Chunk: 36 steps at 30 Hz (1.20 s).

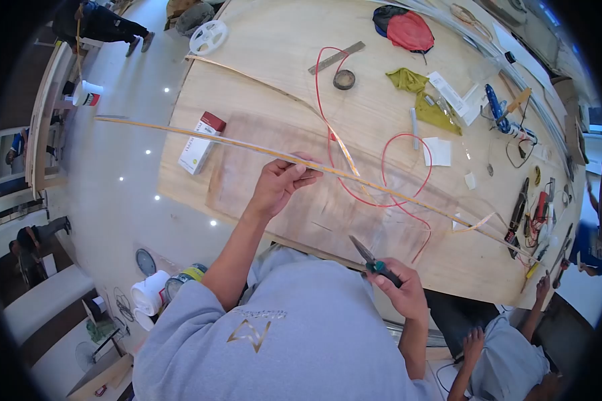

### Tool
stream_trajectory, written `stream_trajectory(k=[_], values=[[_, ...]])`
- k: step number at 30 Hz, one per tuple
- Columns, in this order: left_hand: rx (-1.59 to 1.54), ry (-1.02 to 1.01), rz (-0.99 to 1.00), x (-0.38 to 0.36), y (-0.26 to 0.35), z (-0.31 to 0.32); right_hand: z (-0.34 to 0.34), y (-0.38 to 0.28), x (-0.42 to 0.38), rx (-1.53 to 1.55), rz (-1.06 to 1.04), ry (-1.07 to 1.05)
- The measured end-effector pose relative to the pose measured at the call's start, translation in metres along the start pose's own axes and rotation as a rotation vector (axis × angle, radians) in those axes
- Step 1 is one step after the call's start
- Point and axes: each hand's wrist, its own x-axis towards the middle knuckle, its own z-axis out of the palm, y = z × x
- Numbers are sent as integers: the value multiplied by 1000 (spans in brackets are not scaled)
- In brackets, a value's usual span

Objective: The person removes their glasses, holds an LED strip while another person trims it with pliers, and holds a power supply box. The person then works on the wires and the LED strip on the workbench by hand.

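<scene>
My left hand [275,188] is closed, thumb and fingers pinching a long thin LED strip [214,138] near its middle. The strip looks yellowish along a pale channel and slants across the table from the upper left to the lower right. My right hand [403,293] is wrapped round the dark handles of a pair of long-nose pliers [365,252], held by the table's near edge. The plier tips point up and left, apart from the strip. A red wire [321,100] loops across the wooden table [267,87] and passes beneath the strip.
A red-and-white box [201,144], a white reel [209,37], black tape [344,79], a metal ruler [341,57] and yellow-green cloth [435,112] lie on the table. Tools, including a blue caulking gun [495,103], are at the right. A co-worker [512,354] sits at lower right.
</scene>
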Motion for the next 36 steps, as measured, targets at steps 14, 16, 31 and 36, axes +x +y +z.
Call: stream_trajectory(k=[14,16,31,36], values=[[126,-95,61,-9,5,9,24,-109,68,-1011,-255,165],[126,-115,65,-11,10,13,24,-112,69,-1007,-247,152],[117,-124,49,-17,4,5,34,-109,70,-1079,-261,134],[110,-130,57,-18,1,3,36,-111,70,-1128,-258,126]])
